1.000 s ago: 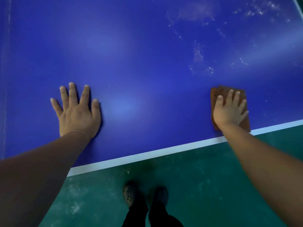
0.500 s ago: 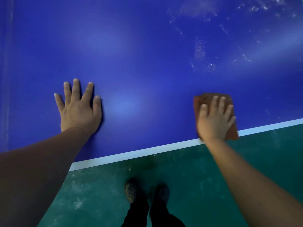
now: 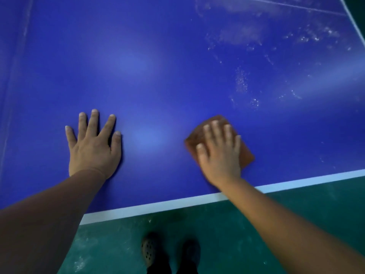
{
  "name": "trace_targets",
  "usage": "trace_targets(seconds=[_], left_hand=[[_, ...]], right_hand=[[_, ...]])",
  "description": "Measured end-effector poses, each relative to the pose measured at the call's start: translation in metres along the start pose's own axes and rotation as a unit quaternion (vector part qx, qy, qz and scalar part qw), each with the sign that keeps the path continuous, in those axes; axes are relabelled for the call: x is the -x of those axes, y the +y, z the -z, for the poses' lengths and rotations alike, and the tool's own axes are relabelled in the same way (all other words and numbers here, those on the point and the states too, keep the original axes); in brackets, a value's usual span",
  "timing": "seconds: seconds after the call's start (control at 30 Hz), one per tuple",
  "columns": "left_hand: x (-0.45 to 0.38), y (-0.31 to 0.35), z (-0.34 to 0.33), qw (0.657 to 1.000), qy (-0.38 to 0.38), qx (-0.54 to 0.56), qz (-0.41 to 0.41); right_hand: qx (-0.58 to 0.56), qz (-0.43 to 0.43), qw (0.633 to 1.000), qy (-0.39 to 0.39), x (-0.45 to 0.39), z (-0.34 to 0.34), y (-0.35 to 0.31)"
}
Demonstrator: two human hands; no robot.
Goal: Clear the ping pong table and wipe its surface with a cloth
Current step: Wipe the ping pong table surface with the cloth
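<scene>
The blue ping pong table [image 3: 167,66] fills most of the head view, with a white line along its near edge. My right hand [image 3: 219,153] presses flat on a folded reddish-brown cloth [image 3: 246,155] lying on the table a little in from that edge. My left hand [image 3: 92,145] rests flat on the bare blue surface to the left, fingers spread, holding nothing. White dusty smears [image 3: 242,80] mark the table beyond and to the right of the cloth.
Below the table edge lies a green floor [image 3: 296,214] with pale scuffs. My dark shoes [image 3: 150,252] stand close to the edge. The table's far right corner [image 3: 353,18] shows at the top right.
My right hand has slid the cloth leftward along the near edge and slightly away from it. My left hand has stayed planted in place.
</scene>
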State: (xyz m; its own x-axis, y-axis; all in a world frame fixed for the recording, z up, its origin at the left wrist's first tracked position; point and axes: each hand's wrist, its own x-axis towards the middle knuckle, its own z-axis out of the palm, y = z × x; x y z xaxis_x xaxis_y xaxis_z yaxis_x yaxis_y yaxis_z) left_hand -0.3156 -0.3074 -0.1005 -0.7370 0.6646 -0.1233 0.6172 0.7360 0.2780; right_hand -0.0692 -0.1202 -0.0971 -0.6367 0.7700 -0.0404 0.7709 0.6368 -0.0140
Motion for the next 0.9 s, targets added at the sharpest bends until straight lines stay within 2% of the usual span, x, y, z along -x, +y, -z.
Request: trace_targets(seconds=[0.1,0.17,0.23,0.3,0.37,0.43,0.47,0.53,0.6,0.63,0.67,0.73,0.8,0.87,0.9], left_hand=[[0.000,0.002,0.000,1.000,0.006,-0.001,0.002],[0.000,0.003,0.001,1.000,0.007,-0.002,0.004],[0.000,0.003,0.001,1.000,0.007,0.001,0.006],[0.000,0.003,-0.001,1.000,0.017,-0.001,0.002],[-0.001,0.003,-0.003,1.000,0.029,-0.002,-0.001],[-0.002,0.004,-0.003,0.999,0.034,-0.011,0.004],[-0.002,0.005,-0.002,0.999,0.034,-0.021,0.005],[-0.003,0.008,-0.001,0.998,0.032,-0.044,0.001],[-0.002,0.009,-0.002,0.997,0.036,-0.070,0.003],[0.000,0.010,-0.002,0.996,0.040,-0.079,0.006],[0.001,0.012,-0.002,0.995,0.045,-0.084,0.005],[0.002,0.024,-0.005,0.995,0.060,-0.078,-0.004],[0.000,0.051,-0.010,0.996,0.081,-0.043,-0.002],[-0.008,0.085,-0.015,0.995,0.102,-0.002,0.008],[-0.014,0.100,-0.017,0.994,0.107,0.014,0.012]], right_hand=[[-0.007,0.191,0.981,-0.024,-0.007,-0.001,-0.028],[0.001,0.229,0.973,-0.032,-0.037,0.000,-0.011],[0.025,0.142,0.989,-0.025,-0.075,0.001,0.030],[0.019,-0.023,0.999,-0.030,-0.110,0.005,0.081],[-0.021,-0.161,0.986,-0.039,-0.128,0.014,0.105],[-0.039,-0.207,0.977,-0.034,-0.131,0.014,0.088],[-0.029,-0.172,0.984,-0.024,-0.126,0.013,0.070],[-0.016,-0.008,1.000,-0.004,-0.104,0.008,0.031],[-0.010,0.177,0.984,-0.033,-0.084,0.003,0.016],[-0.012,0.231,0.972,-0.047,-0.088,0.005,0.024],[-0.013,0.249,0.967,-0.049,-0.101,0.007,0.038],[0.017,0.177,0.984,-0.027,-0.139,0.008,0.079],[0.020,0.007,0.999,-0.034,-0.187,0.016,0.126],[-0.037,-0.139,0.988,-0.052,-0.219,0.025,0.151],[-0.053,-0.165,0.984,-0.051,-0.226,0.025,0.147]])
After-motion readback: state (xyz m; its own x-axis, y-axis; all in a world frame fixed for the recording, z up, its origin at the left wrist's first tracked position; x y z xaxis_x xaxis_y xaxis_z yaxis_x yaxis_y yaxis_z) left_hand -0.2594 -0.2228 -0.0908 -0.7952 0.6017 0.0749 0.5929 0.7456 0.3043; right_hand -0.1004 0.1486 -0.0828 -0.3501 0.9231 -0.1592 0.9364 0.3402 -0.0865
